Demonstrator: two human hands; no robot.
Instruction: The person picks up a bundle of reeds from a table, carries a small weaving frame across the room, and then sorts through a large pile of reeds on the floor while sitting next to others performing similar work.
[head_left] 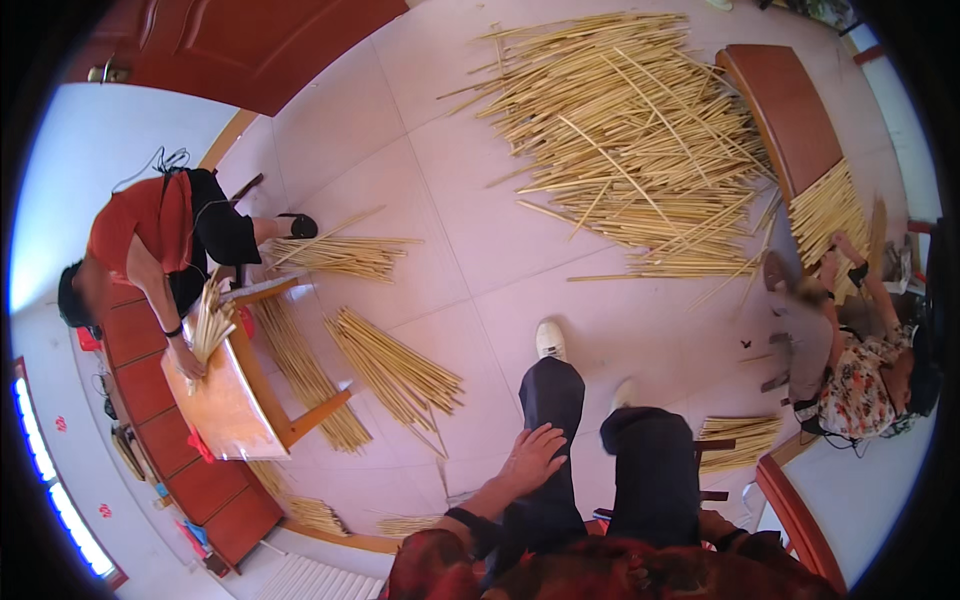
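Observation:
My left hand lies flat on my left thigh, its fingers stretched out and holding nothing. My right hand shows only in part, low beside my right thigh. Its fingers are hidden, so its grip does not show. Dark trousers cover my legs, and my light shoes stand on the tiled floor. Left of my left leg, the nearest bundle of thin straw-coloured stalks lies on the floor.
A big heap of stalks spreads ahead. On the left, a person in red handles stalks at a wooden table. Another person sits at the right beside a brown bench and more stalks. A red-brown chair stands at the lower right.

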